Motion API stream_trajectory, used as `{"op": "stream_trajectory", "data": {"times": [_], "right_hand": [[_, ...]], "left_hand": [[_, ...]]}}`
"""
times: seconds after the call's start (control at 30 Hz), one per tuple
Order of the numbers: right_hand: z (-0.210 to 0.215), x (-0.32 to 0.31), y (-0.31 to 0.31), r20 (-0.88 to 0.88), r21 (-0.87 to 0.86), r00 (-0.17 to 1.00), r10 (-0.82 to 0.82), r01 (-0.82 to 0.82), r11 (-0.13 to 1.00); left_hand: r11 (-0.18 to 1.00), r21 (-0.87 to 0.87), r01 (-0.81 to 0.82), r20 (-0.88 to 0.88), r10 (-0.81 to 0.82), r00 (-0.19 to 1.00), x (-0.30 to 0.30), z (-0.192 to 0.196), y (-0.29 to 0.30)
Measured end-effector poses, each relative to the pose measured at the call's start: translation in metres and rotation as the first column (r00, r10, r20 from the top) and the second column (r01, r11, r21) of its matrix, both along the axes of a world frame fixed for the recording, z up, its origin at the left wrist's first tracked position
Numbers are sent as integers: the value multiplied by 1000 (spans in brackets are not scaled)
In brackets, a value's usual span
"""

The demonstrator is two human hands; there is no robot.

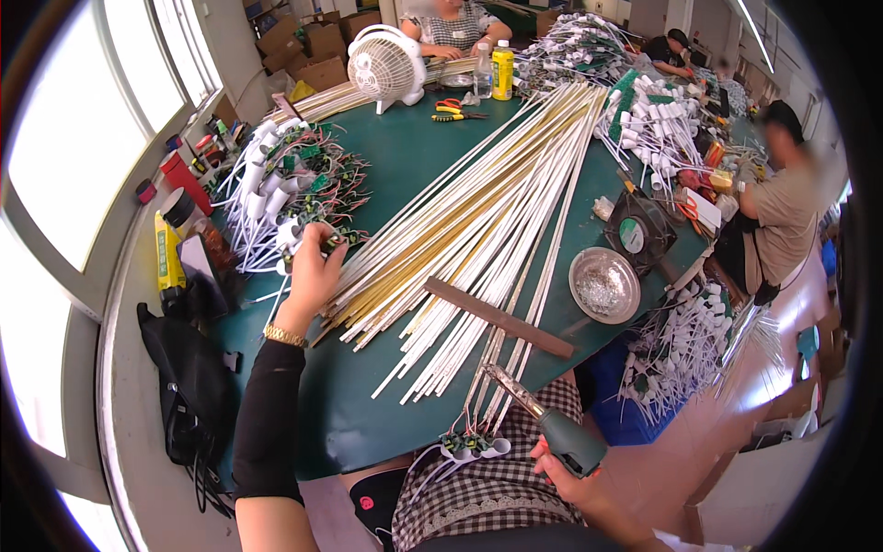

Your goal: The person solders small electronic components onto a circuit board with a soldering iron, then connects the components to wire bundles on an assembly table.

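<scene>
Left hand [313, 271] reaching across the green worktop [405, 166] to the pile of white caps with wired parts [276, 189], its grip pinching one small wired part [324, 241] at the pile's near edge. Right hand [566, 474] at the worktop's near edge, its grip pressed together around the handle of a green soldering gun [552, 425], tip pointing up and left. White caps with wires [471, 446] lie just beside the gun. Long white and gold strips [478, 212] fan across the middle, under a brown bar [501, 317]. A metal bowl [603, 285] sits to the right.
</scene>
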State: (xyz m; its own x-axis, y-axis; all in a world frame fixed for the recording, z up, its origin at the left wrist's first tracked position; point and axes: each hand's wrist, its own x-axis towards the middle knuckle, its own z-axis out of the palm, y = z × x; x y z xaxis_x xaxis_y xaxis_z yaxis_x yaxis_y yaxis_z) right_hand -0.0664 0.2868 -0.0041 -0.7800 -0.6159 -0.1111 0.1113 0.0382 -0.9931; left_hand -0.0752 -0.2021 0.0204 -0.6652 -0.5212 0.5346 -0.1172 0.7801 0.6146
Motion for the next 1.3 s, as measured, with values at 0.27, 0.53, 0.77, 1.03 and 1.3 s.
{"op": "stream_trajectory", "data": {"times": [0.27, 0.53, 0.77, 1.03, 1.3], "right_hand": [[13, 0, -22, -92, -96, 996, 14, -23, 995], [-2, -10, -29, -192, -125, 981, -7, -18, 992], [-6, -14, -48, -495, -44, 863, 103, -144, 989], [-4, -7, -54, -183, -212, 983, 31, -70, 975], [-1, -7, -59, -699, -96, 711, -81, 19, 995]], "left_hand": [[621, 471, 626, -501, -396, 769, 50, 77, 77], [283, 854, 437, -2, -838, 546, 99, 128, 199], [-193, 979, -66, -134, -854, 503, 63, 20, 240], [-15, 983, 185, -120, -814, 569, 70, 1, 248], [331, 873, 358, 27, -765, 643, 81, -4, 263]]}}
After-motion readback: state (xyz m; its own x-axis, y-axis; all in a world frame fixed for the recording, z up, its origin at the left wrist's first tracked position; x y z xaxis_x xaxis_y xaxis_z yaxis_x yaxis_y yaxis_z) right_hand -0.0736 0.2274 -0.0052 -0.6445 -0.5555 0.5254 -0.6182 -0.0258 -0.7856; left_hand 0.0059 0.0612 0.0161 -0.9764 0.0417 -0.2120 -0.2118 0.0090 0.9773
